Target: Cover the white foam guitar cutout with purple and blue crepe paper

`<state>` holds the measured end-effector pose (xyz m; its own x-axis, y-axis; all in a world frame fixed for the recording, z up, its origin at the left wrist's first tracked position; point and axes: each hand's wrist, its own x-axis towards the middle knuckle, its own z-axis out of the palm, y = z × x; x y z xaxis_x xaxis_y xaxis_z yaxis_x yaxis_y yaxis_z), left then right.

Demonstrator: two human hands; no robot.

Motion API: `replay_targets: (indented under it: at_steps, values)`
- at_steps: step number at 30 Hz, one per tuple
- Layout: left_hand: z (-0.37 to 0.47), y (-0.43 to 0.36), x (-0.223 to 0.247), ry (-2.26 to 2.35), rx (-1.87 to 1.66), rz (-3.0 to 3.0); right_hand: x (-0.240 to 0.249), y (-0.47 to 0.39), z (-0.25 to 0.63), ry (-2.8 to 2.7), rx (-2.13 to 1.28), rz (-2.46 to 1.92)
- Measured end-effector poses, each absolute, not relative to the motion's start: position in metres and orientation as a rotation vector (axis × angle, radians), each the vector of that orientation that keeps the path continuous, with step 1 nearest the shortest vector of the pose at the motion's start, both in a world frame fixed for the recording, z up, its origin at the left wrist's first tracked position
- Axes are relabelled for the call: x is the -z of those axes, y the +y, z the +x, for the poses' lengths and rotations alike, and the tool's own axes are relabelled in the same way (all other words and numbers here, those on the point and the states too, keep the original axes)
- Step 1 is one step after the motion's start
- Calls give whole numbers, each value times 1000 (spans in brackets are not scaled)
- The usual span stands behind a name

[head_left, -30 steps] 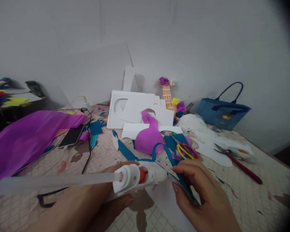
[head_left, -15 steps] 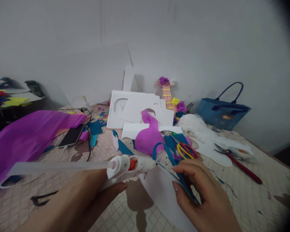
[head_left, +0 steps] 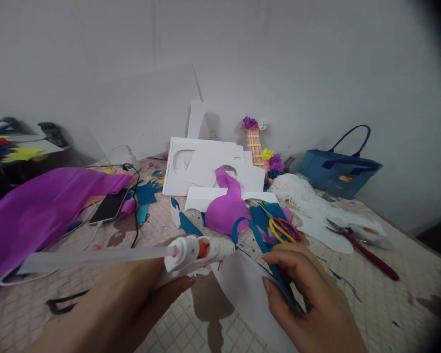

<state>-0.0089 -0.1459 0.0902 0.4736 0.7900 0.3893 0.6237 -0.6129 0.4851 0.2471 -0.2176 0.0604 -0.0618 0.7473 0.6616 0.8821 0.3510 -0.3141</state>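
Observation:
My left hand (head_left: 132, 294) is wrapped round a white hot glue gun (head_left: 198, 252), with a long clear glue stick (head_left: 95, 257) jutting from its back. The gun's nozzle points right and meets the upper edge of a piece of white paper (head_left: 242, 289) with blue along that edge. Between thumb and fingers, my right hand (head_left: 308, 294) pinches this paper by its blue edge. Just beyond the nozzle lie curled blue paper strips (head_left: 255, 235) and a purple paper cutout (head_left: 228, 211).
Scissors with yellow and red handles (head_left: 284, 230) lie behind my right hand. Red-handled pliers (head_left: 367, 252) and a blue bag (head_left: 340, 171) are at the right. A phone (head_left: 109, 207) with cables and purple paper (head_left: 51, 206) lie left. White cut boards (head_left: 213, 166) stand at the back.
The glue gun has shifted very slightly, its glue stick's rear end a little lower and further right. My right hand and the paper stay almost still.

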Motion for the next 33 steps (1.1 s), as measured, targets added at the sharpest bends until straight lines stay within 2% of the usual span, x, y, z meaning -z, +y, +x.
replay_targets:
  at_steps: [3,5,9,16,28,33]
  values:
    - [-8,-146,-88,1164,-552,2547,-60,-217,248,-1837,217,-1430]
    - [-8,-147,-87,1218,-532,2551,-59,-218,248,-1839,220,-1423]
    - [-4,-149,-87,1183,-599,2547,-58,-218,249,-1842,229,-1426]
    - [3,-152,-82,1001,-909,2483,-59,-216,247,-1844,190,-1421]
    - [13,-154,-83,851,-974,2388,-57,-217,248,-1828,191,-1442]
    - [4,-152,-75,938,-1026,2407,-56,-216,248,-1828,186,-1419]
